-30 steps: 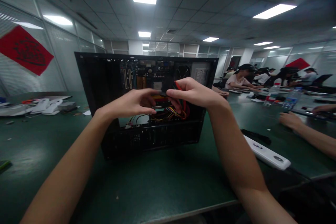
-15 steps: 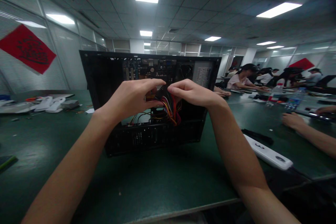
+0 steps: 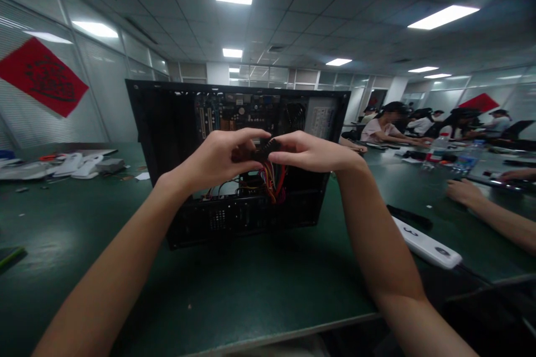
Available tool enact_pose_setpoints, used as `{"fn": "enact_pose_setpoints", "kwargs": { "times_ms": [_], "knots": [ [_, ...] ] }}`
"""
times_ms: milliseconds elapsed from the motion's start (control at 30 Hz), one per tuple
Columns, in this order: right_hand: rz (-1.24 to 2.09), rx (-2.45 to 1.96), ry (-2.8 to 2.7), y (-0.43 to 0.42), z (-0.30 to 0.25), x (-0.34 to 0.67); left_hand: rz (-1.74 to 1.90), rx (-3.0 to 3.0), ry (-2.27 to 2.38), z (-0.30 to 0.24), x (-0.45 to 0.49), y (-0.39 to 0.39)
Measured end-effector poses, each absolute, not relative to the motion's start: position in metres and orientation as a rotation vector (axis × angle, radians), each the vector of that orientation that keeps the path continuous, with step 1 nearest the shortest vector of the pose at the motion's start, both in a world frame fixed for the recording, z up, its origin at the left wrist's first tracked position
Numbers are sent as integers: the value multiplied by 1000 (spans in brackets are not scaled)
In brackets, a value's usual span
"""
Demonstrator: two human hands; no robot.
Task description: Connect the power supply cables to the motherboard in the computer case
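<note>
An open black computer case [image 3: 167, 122] stands on the green table [image 3: 251, 290], its motherboard [image 3: 243, 109] and power supply [image 3: 320, 117] showing. Both hands are raised in front of it. My left hand [image 3: 215, 159] and my right hand [image 3: 312, 152] pinch a black power connector [image 3: 264, 152] from either side. A bundle of red, yellow and orange wires [image 3: 272, 181] hangs from the connector down into the case.
A white power strip [image 3: 427, 244] and a black object [image 3: 408, 216] lie right of the case. Another person's forearm [image 3: 489, 212] rests on the table at right. White parts [image 3: 79, 166] are piled at far left. Several people sit at the back right.
Both hands lifted the connector and wire bundle up out of the case and now hold it level between them. The view shifted slightly.
</note>
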State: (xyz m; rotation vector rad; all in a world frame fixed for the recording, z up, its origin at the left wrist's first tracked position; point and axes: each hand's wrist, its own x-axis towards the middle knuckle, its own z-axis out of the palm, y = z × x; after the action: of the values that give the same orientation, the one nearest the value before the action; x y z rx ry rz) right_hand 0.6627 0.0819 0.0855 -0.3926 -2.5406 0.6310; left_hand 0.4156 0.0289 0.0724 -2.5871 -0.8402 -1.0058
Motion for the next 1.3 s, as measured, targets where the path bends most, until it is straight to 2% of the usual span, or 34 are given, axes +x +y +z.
{"fn": "enact_pose_setpoints", "kwargs": {
  "times_ms": [233, 467, 667, 733, 933, 1033, 1300],
  "knots": [
    [402, -439, -2530, 71, 90, 671, -1015, -2572, -812, 79, 414, 17],
    [472, -277, -2393, 84, 81, 666, -1135, -2455, -834, 86, 409, 14],
    [193, -215, -2494, 107, 60, 632, -1161, -2369, -815, 89, 406, 15],
    [237, -214, -2547, 113, 54, 622, -1133, -2357, -808, 90, 407, 14],
    [694, -135, -2625, 117, 56, 621, -1066, -2289, -809, 89, 407, 14],
    [821, -129, -2596, 109, 63, 632, -1050, -2238, -849, 88, 405, 18],
    [590, -397, -2762, 84, 71, 635, -1039, -2188, -974, 90, 407, 10]
  ]
}}
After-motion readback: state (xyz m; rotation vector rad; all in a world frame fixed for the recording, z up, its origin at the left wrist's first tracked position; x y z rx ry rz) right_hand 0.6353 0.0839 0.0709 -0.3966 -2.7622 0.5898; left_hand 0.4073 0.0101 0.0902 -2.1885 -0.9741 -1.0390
